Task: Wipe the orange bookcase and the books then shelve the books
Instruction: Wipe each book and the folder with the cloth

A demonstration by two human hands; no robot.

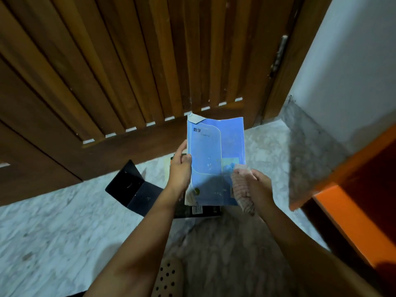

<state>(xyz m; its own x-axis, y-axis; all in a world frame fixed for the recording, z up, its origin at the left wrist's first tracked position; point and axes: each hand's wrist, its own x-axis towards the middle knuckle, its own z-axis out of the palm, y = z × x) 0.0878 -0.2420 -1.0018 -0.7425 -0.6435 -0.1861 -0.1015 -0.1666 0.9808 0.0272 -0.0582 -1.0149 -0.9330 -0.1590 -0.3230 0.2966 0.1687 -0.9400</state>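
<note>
Three books show: one blue book (216, 151), one open black book (132, 187) and one black book with a barcode (198, 210). There is one pink cloth (242, 189), one orange bookcase (353, 211), one wooden door (128, 61) and one perforated slipper (167, 277). Two hands appear, the left hand (180, 170) and the right hand (259, 189).

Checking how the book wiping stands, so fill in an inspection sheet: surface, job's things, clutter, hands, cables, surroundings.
Surface: pale marbled floor, some dark specks.
Job's things: blue book held up, top-left cover corner folded, cover spotted; cloth against its lower right; orange bookcase at the right; dark book with a barcode lying below the blue one.
Clutter: black folder lying open on the floor.
Hands: left hand grips the blue book's left edge; right hand holds the cloth.
Cables: nothing seen.
Surroundings: slatted wooden door, white wall, perforated beige shoe at the bottom edge.
</note>
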